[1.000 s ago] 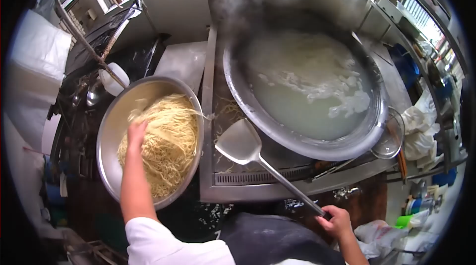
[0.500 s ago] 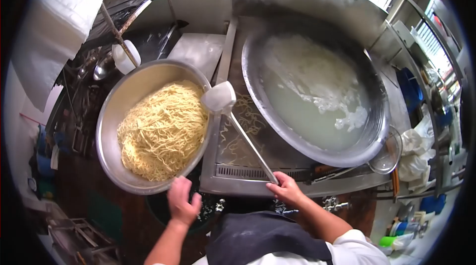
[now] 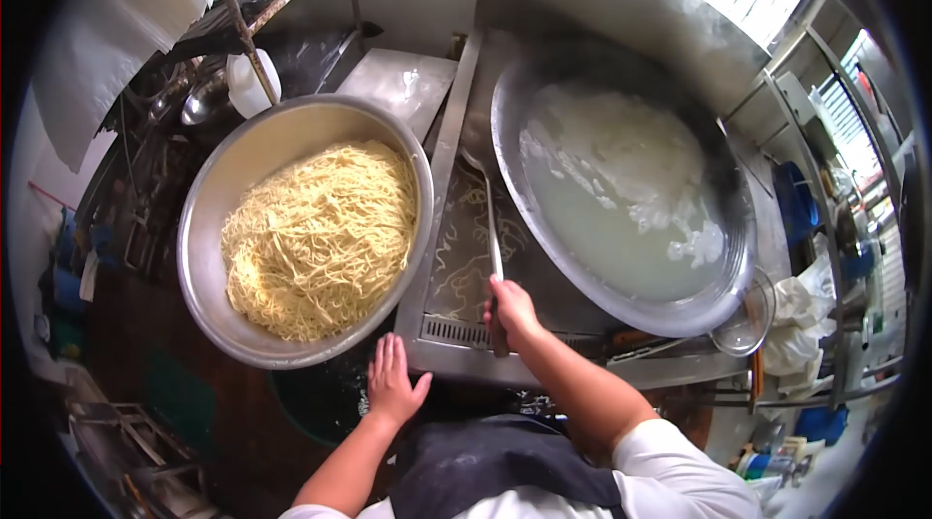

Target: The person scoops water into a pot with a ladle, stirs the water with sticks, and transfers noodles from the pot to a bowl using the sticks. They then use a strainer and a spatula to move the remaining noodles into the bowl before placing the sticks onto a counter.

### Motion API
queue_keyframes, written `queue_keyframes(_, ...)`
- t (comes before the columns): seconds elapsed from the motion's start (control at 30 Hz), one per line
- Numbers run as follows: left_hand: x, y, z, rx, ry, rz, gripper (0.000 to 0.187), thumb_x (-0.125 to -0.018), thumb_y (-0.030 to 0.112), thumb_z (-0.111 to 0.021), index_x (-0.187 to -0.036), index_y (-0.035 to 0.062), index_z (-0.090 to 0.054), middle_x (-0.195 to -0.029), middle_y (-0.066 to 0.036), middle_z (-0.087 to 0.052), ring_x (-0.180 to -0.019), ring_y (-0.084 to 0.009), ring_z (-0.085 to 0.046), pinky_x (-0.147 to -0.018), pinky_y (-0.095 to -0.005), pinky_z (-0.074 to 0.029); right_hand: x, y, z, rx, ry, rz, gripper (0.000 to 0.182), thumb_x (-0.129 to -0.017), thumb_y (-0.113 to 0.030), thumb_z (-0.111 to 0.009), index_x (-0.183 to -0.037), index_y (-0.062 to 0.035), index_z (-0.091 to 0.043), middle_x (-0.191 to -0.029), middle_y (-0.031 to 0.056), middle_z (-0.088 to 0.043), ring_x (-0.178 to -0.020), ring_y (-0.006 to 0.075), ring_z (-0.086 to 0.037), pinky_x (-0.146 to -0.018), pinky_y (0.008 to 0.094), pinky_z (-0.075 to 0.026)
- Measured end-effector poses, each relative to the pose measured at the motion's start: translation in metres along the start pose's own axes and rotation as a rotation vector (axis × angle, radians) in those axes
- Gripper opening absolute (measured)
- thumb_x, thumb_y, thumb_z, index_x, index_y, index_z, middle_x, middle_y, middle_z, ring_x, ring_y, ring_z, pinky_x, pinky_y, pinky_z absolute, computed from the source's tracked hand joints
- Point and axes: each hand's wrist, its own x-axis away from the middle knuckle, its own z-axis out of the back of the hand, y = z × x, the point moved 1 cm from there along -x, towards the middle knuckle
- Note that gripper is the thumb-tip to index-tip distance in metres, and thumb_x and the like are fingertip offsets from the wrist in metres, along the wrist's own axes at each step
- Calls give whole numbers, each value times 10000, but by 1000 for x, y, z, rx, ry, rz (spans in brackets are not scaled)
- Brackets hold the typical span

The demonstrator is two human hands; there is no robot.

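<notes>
My right hand (image 3: 513, 310) is wrapped round the handle of a long metal wok spatula (image 3: 493, 223). The spatula points away from me over the steel stove top (image 3: 466, 291), in the gap between a basin and a wok; its head looks dim there. Yellow noodles (image 3: 320, 242) are heaped in the big metal basin (image 3: 209, 145) on the left. My left hand (image 3: 391, 388) holds nothing, its fingers stretched out by the stove's front corner, just below the basin's rim. To the right, the large wok (image 3: 621, 310) contains cloudy, foaming, steaming water (image 3: 592, 218).
Stray noodles lie on the stove top beside a drain grate (image 3: 456, 332). A wire strainer (image 3: 743, 320) rests against the wok's right front. A white plastic jug (image 3: 254, 84) stands behind the basin, and metal shelving (image 3: 825, 97) lines the right side.
The spatula has swung away from the basin's rim and now lies farther right, along the stove top. My left hand has shifted right, its fingers straighter. The camera view has shifted slightly.
</notes>
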Motion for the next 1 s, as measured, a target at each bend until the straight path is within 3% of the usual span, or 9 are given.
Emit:
queue_keyframes(0.1,-46,12,-11,-36,33,-73,935,-800,426,-645,-1436,-66,-169,-1494,-271,-187,-1401,-402,-165,-1130,-498,-170,-16,-5,4,63,39,-26,296,-944,-386,-518,-957,-90,-514,-669,18,-504,-512,139,-500,-456,301,-431)
queue_keyframes(0.2,-97,20,-22,-16,4,41,934,-815,456,-605,-1433,-80,-156,-1488,-280,-198,-1397,-408,-170,-1138,-495,-147,-5,11,39,224,-26,5,312,-953,-388,-495,-963,-77,-514,-650,45,-515,-505,159,-515,-454,325,-439)
queue_keyframes(0.3,-136,34,-31,28,16,33,920,-818,456,-590,-1434,-77,-164,-1484,-258,-241,-1405,-380,-176,-1140,-483,-150,64,38,82,371,-64,-31,302,-964,-392,-472,-906,-97,-509,-599,36,-504,-472,146,-497,-415,285,-395)
queue_keyframes(0.4,-146,59,-52,-85,83,-44,895,-822,435,-584,-1438,-69,-174,-1488,-243,-251,-1409,-364,-182,-1146,-478,-133,131,83,136,248,-102,-170,264,-952,-384,-511,-923,-123,-536,-599,4,-483,-476,104,-436,-430,242,-348)
queue_keyframes(0.57,-85,78,-33,230,122,-245,750,-801,335,-621,-1413,15,-330,-1470,-216,-310,-1389,-374,-242,-1128,-492,-177,187,91,184,402,-2,-104,220,-933,-306,-576,-852,-102,-571,-645,-10,-534,-534,90,-504,-487,240,-410)
queue_keyframes(0.73,-21,49,-8,200,54,-254,624,-764,258,-661,-1321,49,-474,-1395,-176,-436,-1350,-361,-327,-1110,-497,-233,150,60,164,396,11,-13,227,-944,-312,-548,-862,-100,-553,-641,-20,-522,-523,86,-505,-464,244,-415)
queue_keyframes(0.83,0,41,4,225,69,-340,530,-758,233,-657,-1245,58,-544,-1265,-159,-552,-1231,-341,-473,-1037,-451,-346,157,48,166,414,34,-106,220,-940,-308,-558,-939,-92,-596,-664,-25,-540,-546,77,-505,-476,238,-416)
queue_keyframes(0.9,6,36,9,413,-64,-224,409,-770,195,-650,-1154,62,-599,-885,-99,-680,-840,-280,-655,-763,-391,-509,167,58,197,677,97,129,229,-915,-287,-601,-958,-65,-636,-685,-9,-573,-597,79,-525,-518,257,-442)
queue_keyframes(1.0,12,44,15,413,-220,-42,370,-780,204,-651,-1121,66,-615,-803,-92,-675,-751,-275,-656,-695,-384,-519,214,10,214,1173,347,352,224,-780,-241,-716,-945,-99,-665,-770,104,-645,-713,239,-632,-669,337,-505)
